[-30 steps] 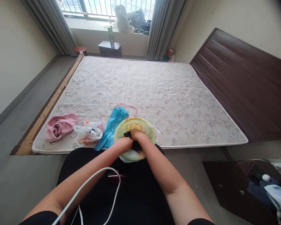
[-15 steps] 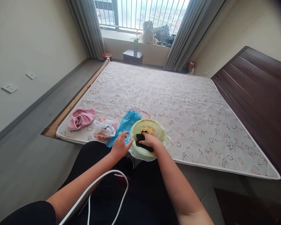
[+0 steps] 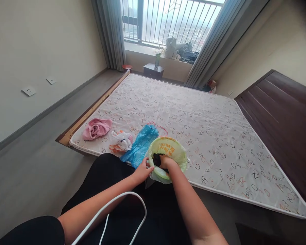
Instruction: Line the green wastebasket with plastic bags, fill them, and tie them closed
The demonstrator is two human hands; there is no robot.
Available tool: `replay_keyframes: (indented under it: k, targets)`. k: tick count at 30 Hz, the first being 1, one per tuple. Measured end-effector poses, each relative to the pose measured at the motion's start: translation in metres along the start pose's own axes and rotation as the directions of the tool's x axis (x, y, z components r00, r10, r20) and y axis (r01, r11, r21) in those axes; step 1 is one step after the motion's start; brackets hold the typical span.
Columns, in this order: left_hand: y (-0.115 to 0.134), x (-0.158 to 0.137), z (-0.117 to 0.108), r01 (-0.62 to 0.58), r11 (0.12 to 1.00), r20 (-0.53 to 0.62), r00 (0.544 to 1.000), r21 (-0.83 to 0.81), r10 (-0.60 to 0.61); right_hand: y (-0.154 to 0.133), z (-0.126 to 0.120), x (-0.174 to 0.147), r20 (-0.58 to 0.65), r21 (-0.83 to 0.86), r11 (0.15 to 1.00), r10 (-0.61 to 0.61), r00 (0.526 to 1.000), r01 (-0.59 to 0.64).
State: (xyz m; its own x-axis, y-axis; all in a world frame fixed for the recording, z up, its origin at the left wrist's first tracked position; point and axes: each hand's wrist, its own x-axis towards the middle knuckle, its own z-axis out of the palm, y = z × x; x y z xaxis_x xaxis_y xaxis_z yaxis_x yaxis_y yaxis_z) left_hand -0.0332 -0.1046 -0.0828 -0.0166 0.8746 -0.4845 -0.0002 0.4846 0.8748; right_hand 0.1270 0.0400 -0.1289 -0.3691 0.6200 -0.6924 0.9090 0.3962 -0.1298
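A light-green round bin, lined with a thin plastic bag bearing orange print, stands tilted at the mattress edge in front of me. My left hand grips its left rim, thumb near the lip and fingers along the outer side. Inside the bin is my right hand, closed on a crumpled black item; its fingertips are hidden, and I cannot make out what the item is. Beside the bin lies a blue plastic bag with red drawstrings.
A white-and-orange plastic bag and a pink cloth lie on the letter-printed mattress. A white cable loops over my lap. Beyond the bed stands a small dark cabinet with a bottle on it.
My right hand has pushed the black item deeper into the bin. My left hand has moved from beside the bin onto its rim. The view has shifted upward.
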Motion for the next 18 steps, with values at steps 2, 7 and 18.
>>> replay_keyframes:
  k: [2,7,18]
  targets:
    - [0.003,-0.001,0.001,0.002,1.000,0.002,1.000,-0.011,-0.002,0.001,0.002,0.003,0.015,-0.003,1.000,0.010,1.000,-0.010]
    - [0.002,0.000,0.003,-0.006,0.999,-0.007,1.000,-0.034,0.005,0.001,0.006,0.005,0.002,0.007,1.000,0.007,1.000,-0.007]
    - [-0.008,0.009,0.007,0.015,0.986,0.008,1.000,-0.163,-0.014,-0.013,0.007,-0.008,-0.107,0.108,0.993,0.051,0.993,-0.039]
